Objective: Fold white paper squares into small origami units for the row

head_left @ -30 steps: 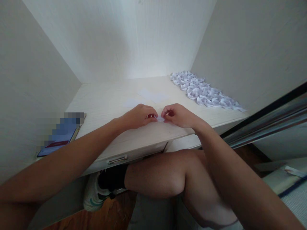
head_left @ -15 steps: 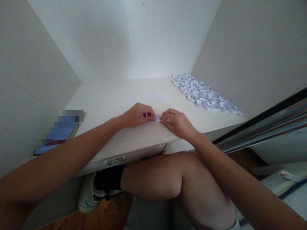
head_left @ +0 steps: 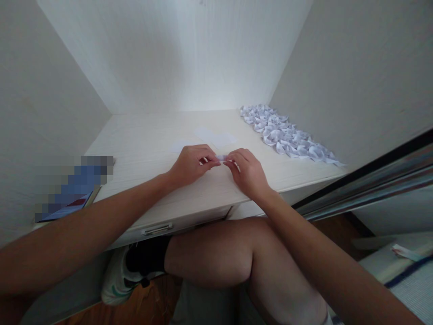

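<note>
Between my fingertips is a narrow folded strip of white paper, held just over the front half of the white desktop. My left hand pinches its left end between thumb and fingers. At the right end, my right hand grips it the same way. Most of the strip is covered by the fingertips, so its folds are hard to make out. Flat pieces of white paper lie on the desktop just beyond my hands.
Many folded white paper pieces lie in rows along the right wall. A blurred, bluish flat object rests at the left. Below the desk edge is a drawer with a metal handle; my bent leg is under it.
Both hands have risen slightly with the paper strip, and the fingertips have come closer together over it. The view has shifted a little.
</note>
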{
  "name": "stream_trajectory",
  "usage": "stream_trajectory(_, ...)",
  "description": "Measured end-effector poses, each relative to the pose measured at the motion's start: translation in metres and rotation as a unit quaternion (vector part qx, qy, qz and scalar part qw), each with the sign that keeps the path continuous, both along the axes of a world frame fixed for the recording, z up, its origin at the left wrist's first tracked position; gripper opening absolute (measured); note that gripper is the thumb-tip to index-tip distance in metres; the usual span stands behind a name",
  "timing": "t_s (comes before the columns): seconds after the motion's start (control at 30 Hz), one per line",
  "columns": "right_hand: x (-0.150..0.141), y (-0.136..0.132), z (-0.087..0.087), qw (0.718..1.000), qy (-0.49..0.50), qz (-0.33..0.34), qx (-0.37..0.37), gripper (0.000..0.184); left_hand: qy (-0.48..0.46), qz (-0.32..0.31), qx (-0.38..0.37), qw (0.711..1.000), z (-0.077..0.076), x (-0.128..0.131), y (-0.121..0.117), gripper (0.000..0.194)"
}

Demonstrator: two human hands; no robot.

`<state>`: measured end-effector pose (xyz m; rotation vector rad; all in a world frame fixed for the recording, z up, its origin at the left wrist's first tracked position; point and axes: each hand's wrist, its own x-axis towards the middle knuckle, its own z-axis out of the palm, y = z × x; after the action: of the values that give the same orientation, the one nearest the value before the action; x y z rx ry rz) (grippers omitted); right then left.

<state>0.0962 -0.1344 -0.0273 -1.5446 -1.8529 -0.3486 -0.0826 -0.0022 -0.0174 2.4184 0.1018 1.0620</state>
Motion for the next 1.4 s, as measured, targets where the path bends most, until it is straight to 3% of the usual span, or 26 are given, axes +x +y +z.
stream_trajectory(0.37,0.002,0.005,0.000,0.998,0.056,0.033,0.016,0.015,0.011,0.002,0.012,1.000,0.001,0.000,0.001,0.018)
stream_trajectory(0.57,0.007,0.005,0.001,0.992,0.106,0.072,-0.003,0.016,0.021,-0.021,-0.034,0.999,0.000,-0.001,0.005,0.020)
stream_trajectory(0.93,0.008,0.005,0.004,0.995,-0.029,0.082,-0.051,0.019,0.135,-0.077,0.038,0.987,0.002,-0.006,0.021,0.013)
stream_trajectory(1.23,0.007,0.003,0.001,0.997,-0.023,0.059,-0.040,0.020,0.121,-0.019,0.058,0.991,0.002,-0.004,0.017,0.013)
stream_trajectory(1.4,0.009,0.004,-0.001,0.998,-0.020,0.060,-0.031,0.019,0.105,0.025,-0.011,0.994,-0.005,-0.002,0.012,0.013)
